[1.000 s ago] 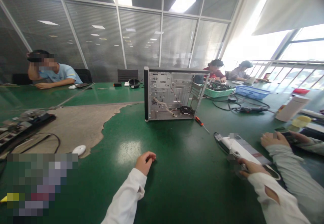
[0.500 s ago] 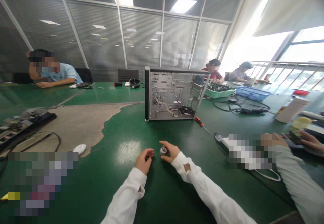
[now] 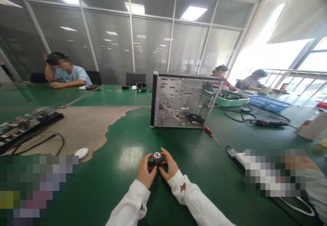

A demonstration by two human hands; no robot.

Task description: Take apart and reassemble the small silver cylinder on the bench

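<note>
A small dark metal cylinder [image 3: 157, 156] with a round silvery top stands upright between my two hands, low over the green table. My left hand [image 3: 146, 171] curves its fingers and thumb around the cylinder's left side. From the right, my right hand [image 3: 169, 164] closes its fingertips and thumb against the same piece. The lower part is partly hidden by my thumbs, and what kind of part it is cannot be made out. Farther ahead an opened computer case [image 3: 182, 100] shows wires and a black fan inside. By its right corner lies an orange-handled screwdriver [image 3: 212, 135].
A torn brown patch [image 3: 87, 120] marks the table [image 3: 122, 192], with a white disc [image 3: 81, 152] and circuit parts [image 3: 30, 124] at left. To the right are a power strip [image 3: 241, 158], cables, a green basket [image 3: 231, 101], a blue basket [image 3: 269, 102] and a co-worker's sleeve [image 3: 315, 185]. Other people sit farther back.
My left hand has closed in on the cylinder, which my right hand alone held before. The cylinder has moved slightly left. The view has shifted, so the scene sits lower and mostly farther right.
</note>
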